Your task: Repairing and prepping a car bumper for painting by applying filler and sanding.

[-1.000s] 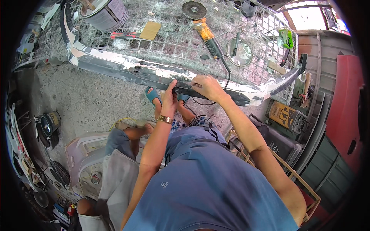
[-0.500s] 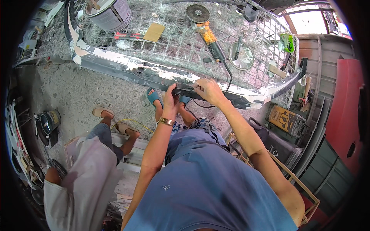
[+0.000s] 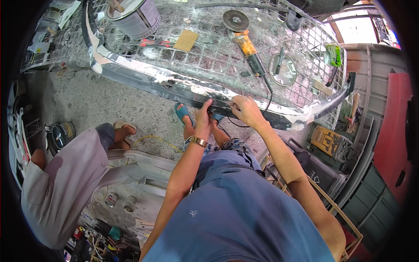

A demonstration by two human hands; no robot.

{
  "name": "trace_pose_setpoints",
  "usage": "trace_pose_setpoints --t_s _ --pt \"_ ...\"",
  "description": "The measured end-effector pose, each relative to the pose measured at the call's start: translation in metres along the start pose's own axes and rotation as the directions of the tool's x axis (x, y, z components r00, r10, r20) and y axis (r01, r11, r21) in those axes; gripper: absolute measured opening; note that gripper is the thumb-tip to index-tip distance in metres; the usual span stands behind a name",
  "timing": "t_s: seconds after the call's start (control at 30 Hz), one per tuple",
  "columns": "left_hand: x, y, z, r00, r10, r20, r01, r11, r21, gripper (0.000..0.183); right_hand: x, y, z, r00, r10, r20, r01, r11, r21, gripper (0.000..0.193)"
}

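Note:
A long, curved car bumper piece (image 3: pixel 139 75), black with white filler patches, runs along the near edge of the mesh-topped table. My left hand (image 3: pixel 203 118) grips its lower edge from the near side, thumb lying on the front face. To its right, my right hand (image 3: pixel 248 111) has its fingers bent and drawn together against the bumper. Whether anything sits between those fingertips I cannot make out. Beyond my right hand an angle grinder (image 3: pixel 250 53) with an orange and dark body lies on the table, its cord trailing down past the bumper.
The wire-mesh table holds a paint can (image 3: pixel 139 21), a red-handled cutter (image 3: pixel 155 43), a tan square (image 3: pixel 186 40), a round clear disc (image 3: pixel 283 70) and a green packet (image 3: pixel 334 55). On the left stands a person in grey (image 3: pixel 65 183). A yellow box (image 3: pixel 326 139) lies right.
The view has shifted, so the table and bumper appear slightly farther right and lower. The person on the left has moved further left. My hands keep their place on the bumper.

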State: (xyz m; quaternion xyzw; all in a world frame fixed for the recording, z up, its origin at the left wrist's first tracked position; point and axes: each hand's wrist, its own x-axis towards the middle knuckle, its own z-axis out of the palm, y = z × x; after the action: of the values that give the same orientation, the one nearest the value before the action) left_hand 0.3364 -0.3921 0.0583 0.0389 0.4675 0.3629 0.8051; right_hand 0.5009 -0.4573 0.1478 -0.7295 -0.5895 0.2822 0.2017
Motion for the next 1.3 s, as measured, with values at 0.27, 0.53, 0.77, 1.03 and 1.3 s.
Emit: trace_pose_setpoints --t_s 0.27,0.53,0.77,1.03,1.3 --pt "-0.008 0.005 0.011 1.0 0.004 -0.007 -0.004 1.0 -0.021 0.034 0.004 -0.001 -0.003 0.996 0.055 0.074 -0.054 0.998 -0.014 0.011" --pt "-0.003 -0.005 0.009 1.0 0.021 -0.007 -0.021 0.995 -0.099 0.038 0.007 -0.006 -0.005 0.993 0.069 0.092 -0.066 0.997 -0.03 0.01" --pt "-0.002 -0.019 0.008 0.999 -0.028 -0.016 0.025 0.989 -0.144 0.04 0.006 -0.002 -0.001 1.0 0.019 0.019 -0.019 1.0 -0.011 0.009" --pt "-0.003 -0.018 0.01 1.0 -0.019 -0.009 0.018 0.99 -0.138 0.039 0.009 -0.001 -0.003 0.999 0.016 0.044 -0.015 1.0 -0.008 0.009" --pt "-0.001 -0.017 0.011 0.999 0.024 0.024 -0.021 0.99 -0.142 0.043 0.01 -0.002 -0.004 0.994 0.043 0.098 -0.044 0.999 0.006 0.01"
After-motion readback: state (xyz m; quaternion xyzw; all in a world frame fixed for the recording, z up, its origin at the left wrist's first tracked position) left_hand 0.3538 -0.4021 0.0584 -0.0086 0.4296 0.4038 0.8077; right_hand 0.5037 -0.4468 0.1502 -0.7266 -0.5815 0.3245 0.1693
